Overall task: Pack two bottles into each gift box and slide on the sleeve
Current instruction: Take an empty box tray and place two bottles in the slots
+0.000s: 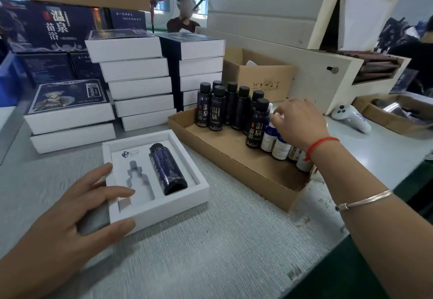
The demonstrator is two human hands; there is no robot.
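Two stacks of sleeved gift boxes (138, 81) stand behind the open gift box (154, 179), five boxes in the nearer stack and at least four in the one to its right; a shorter pile of two (70, 120) sits to the left of them. I see all of this on the grey worktop (210, 252).

To the right of the open gift box lies a shallow cardboard tray (225, 156). In it I count seven tall dark bottles (215, 111) standing upright with black caps, and beside them a row of about four small dropper bottles (278, 146), partly hidden by my arm, so I cannot be sure of that number.

Inside the open gift box one dark bottle (167, 167) lies in the right-hand slot; the left-hand dropper-shaped slot (138, 181) holds nothing.

My left hand (77, 209) rests on the left edge of the open gift box, fingers straight and spread over its rim. My right hand (297, 120) is over the tray with fingers curled down at the tops of the small dropper bottles; I cannot tell whether it has closed on one.

One white controller (351, 117) lies to the right of the tray.
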